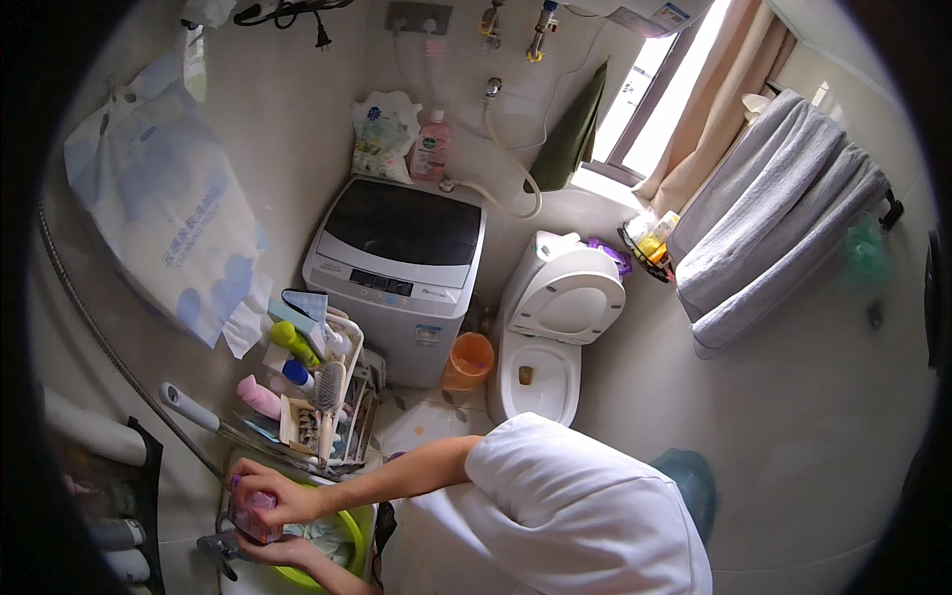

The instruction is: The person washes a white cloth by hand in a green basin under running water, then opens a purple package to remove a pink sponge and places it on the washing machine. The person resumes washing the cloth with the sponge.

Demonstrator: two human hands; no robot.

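Observation:
My right hand grips a pink and purple container from above, fingers curled around it. Palm up, my left hand lies directly below the container's lower end; whether it bears any weight is unclear. Both hands are over the left edge of a washbasin, beside a dark metal faucet. Just right of them, a lime green basin holds pale wet-looking cloth, partly hidden by my wrists.
A crowded toiletry rack with bottles and a hairbrush stands beyond the hands. A shower hose hangs along the left wall. Farther off are a washing machine, an orange bin and a toilet with its lid up.

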